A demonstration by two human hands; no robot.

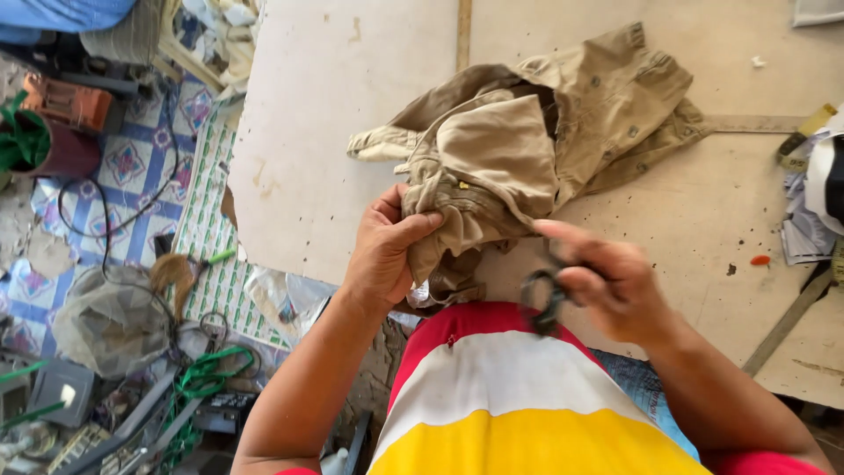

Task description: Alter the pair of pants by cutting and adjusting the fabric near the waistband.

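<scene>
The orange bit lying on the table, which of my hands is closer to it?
Right. Your right hand, holding dark scissors, is nearer the orange bit; your left hand grips the khaki garment, farther away.

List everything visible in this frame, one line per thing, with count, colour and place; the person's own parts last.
garment: one, khaki, crumpled on the table, its near edge gripped by the left hand
scissors: one pair, dark handles, blurred, in the right hand
table: one, pale worn board, fills the upper middle
measuring tape: one, yellow, at the table's right edge
small object: one, orange, on the table at right
floor mat: one, green and white pattern, left of the table
cable: one, green, coiled on the floor at lower left
shirt: one, red, white and yellow stripes, bottom centre
left hand: one, shut on the garment
right hand: one, holding the scissors
</scene>
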